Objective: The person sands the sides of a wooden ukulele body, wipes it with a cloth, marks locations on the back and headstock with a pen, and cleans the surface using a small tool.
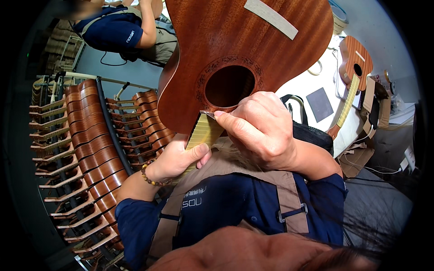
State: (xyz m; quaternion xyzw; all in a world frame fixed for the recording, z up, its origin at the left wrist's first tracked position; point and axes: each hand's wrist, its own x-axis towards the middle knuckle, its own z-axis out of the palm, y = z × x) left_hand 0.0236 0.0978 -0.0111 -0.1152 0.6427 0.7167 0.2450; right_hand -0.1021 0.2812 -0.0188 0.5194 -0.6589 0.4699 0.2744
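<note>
A brown wooden ukulele [285, 61] lies with its body away from me and its neck pointing toward my chest. A carved ring circles its dark sound hole, and a pale tape strip [271, 19] crosses the top. Yellowish tape covers the fretboard [204, 132]. My left hand [181, 156] is closed around the neck, thumb on the fretboard's edge. Just below the sound hole, my right hand [262, 128] pinches a small, thin, shiny piece [208, 114] at the fretboard's end. Whether it is a blade or clear film, I cannot tell.
Racks of stacked brown ukulele bodies [92, 149] with necks stand at my left. On the white table [305, 72] at right lie another ukulele [357, 67], a dark grey sheet [319, 105] and a tape roll [315, 68]. A co-worker [122, 31] is at far left.
</note>
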